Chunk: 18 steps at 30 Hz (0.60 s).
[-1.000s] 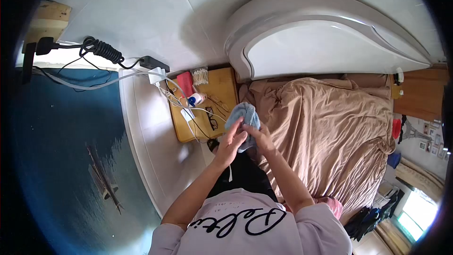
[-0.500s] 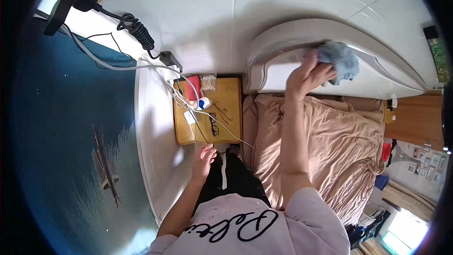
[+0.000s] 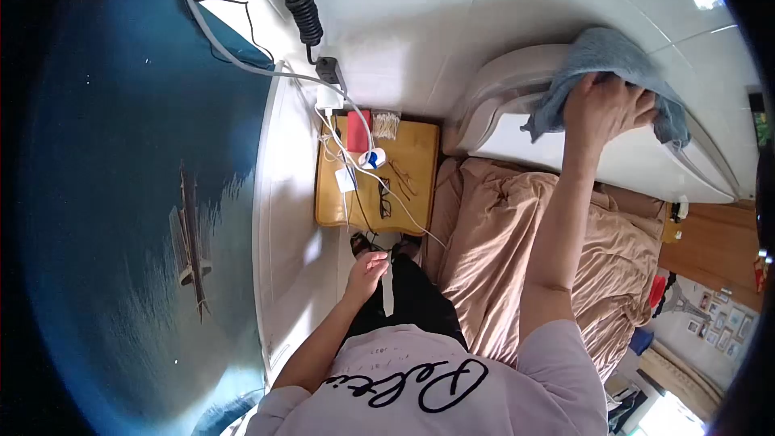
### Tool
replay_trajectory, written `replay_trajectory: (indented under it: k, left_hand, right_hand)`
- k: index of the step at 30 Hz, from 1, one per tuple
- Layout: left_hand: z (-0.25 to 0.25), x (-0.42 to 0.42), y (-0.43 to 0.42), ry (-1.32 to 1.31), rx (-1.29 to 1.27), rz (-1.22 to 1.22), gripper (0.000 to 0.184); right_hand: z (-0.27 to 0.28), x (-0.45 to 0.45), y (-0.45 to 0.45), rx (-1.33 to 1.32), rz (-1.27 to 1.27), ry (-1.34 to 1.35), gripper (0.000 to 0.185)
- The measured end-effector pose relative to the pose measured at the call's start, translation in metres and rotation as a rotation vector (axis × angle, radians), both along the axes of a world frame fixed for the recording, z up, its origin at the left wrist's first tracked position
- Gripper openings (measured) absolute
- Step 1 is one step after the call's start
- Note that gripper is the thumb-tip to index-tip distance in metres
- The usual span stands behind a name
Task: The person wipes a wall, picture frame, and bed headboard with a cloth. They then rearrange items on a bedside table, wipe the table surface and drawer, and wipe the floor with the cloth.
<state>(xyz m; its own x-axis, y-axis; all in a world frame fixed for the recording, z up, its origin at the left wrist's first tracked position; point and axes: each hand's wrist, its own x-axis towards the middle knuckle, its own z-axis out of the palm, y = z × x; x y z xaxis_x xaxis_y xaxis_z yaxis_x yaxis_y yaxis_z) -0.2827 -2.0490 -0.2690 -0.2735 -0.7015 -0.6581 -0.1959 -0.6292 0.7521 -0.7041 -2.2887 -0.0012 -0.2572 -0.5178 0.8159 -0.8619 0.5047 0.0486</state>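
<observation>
My right hand [image 3: 607, 109] is gripping a blue-grey cloth [image 3: 601, 50], pressing it over the top rim of the white curved headboard [image 3: 517, 136]. The cloth spreads across the rim and hangs down on both sides of the hand. Some fingertips are hidden in its folds. My left hand [image 3: 369, 272] hangs in front of my black trousers, below the bedside table, with its fingers loosely bent and nothing in them.
A yellow-topped bedside table [image 3: 412, 222] holds eyeglasses [image 3: 385, 198], a red box [image 3: 358, 131], cotton swabs [image 3: 386, 125] and white cables. A power plug [image 3: 327, 71] and coiled black cord [image 3: 304, 18] hang above. Brown bedding [image 3: 500, 234] covers the bed; a blue picture [image 3: 145, 194] stands left.
My right hand has moved right and up along the headboard, and the cloth, bunched before, is now spread over the rim. The left hand stays low. The view has shifted.
</observation>
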Motion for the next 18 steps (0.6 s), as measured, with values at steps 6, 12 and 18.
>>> replay_trajectory:
  k: [6,12,18]
  left_hand:
    - [-0.034,0.006,0.024,-0.039,-0.124,-0.002,0.028]
    - [-0.024,0.012,0.019,-0.080,-0.093,0.053,0.029]
    - [-0.054,0.032,0.046,-0.209,0.002,0.092,0.029]
  right_hand:
    - [-0.039,0.089,-0.003,0.431,0.239,0.023,0.038]
    - [-0.148,0.099,-0.002,0.476,0.400,0.140,0.029]
    - [-0.283,0.076,0.030,0.684,0.535,0.250,0.035]
